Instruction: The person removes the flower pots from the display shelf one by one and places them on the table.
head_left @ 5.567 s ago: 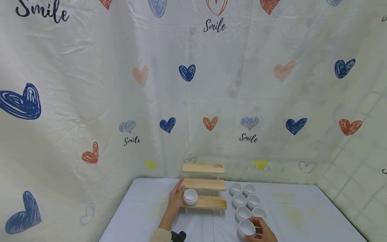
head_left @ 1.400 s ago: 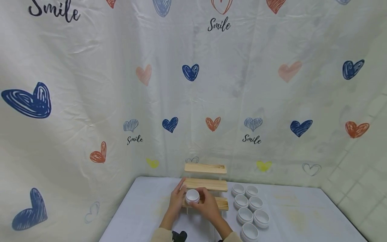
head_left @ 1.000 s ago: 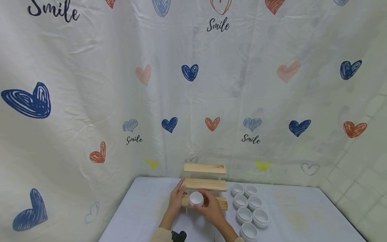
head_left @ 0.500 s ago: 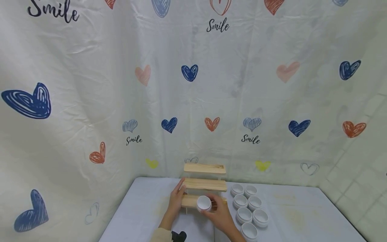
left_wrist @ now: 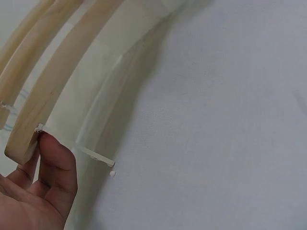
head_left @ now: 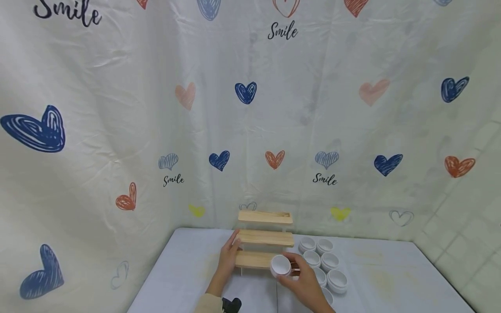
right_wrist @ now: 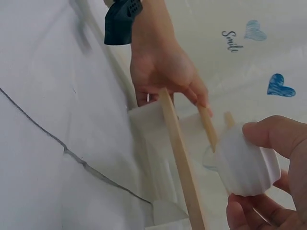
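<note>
In the head view, a three-step wooden display stand [head_left: 264, 237] with clear supports stands on the table. My left hand [head_left: 228, 258] holds its left end; the left wrist view shows the fingers [left_wrist: 57, 163] curled at the end of a plank [left_wrist: 53, 81]. My right hand [head_left: 306, 280] pinches a small white cup [head_left: 280, 265] between thumb and fingers at the right end of the lowest step. The right wrist view shows the cup's ribbed side [right_wrist: 242, 160]. Whether the cup touches the plank, I cannot tell.
Several more white cups [head_left: 330, 261] stand in two rows right of the stand, partly hidden by my right hand. A white cloth [head_left: 375, 278] with a seam covers the table. Behind it hangs a heart-printed curtain [head_left: 297, 117].
Earlier, my right hand was at the nearest cup in the rows; later it gripped the cup on the lowest step's left end. That cup has since moved right. My left hand stays put.
</note>
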Demonstrator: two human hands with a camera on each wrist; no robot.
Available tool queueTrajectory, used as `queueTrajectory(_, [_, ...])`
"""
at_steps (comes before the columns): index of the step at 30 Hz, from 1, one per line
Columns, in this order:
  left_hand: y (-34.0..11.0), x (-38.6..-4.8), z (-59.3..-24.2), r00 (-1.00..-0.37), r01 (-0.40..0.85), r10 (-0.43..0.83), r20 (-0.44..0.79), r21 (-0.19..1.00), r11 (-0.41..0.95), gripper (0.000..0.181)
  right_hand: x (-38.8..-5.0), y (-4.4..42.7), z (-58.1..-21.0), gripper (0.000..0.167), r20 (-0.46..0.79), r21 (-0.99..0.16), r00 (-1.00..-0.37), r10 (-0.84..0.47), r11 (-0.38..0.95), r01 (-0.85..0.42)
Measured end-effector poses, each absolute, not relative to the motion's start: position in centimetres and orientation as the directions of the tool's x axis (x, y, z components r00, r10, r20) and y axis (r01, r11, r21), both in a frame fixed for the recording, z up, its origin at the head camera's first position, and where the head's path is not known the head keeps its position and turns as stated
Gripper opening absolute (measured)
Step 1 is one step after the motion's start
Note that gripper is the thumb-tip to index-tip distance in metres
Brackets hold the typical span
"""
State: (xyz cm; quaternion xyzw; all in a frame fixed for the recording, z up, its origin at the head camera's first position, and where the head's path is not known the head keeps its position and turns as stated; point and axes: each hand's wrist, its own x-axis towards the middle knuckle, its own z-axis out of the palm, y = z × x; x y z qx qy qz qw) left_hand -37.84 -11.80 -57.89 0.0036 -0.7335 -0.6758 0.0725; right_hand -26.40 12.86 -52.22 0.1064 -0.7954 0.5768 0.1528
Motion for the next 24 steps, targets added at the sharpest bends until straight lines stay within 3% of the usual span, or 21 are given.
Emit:
queueTrajectory(5, [-11.9, -37.7, -57.7, -0.988, 0.11, -0.097, 0.119, 0.99, 0.09, 0.06, -25.5, 14.2, -51.9, 0.059, 0.403, -0.866, -0.915, 0.03, 0.338, -0.37])
queueTrajectory(18, [-11.9, -37.6, -57.6, -0.988, 0.106, -0.104, 0.115, 0.991, 0.084, 0.058, -23.9, 18.7, -51.7, 0.068, 0.134, -0.899, -0.984, 0.119, 0.433, -0.07])
queueTrajectory(24, [-11.9, -37.5, -57.6, -0.988, 0.111, -0.101, 0.12, 0.99, 0.085, 0.057, -23.2, 20.6, -51.8, 0.072, 0.104, -0.882, -0.981, 0.161, 0.471, -0.016])
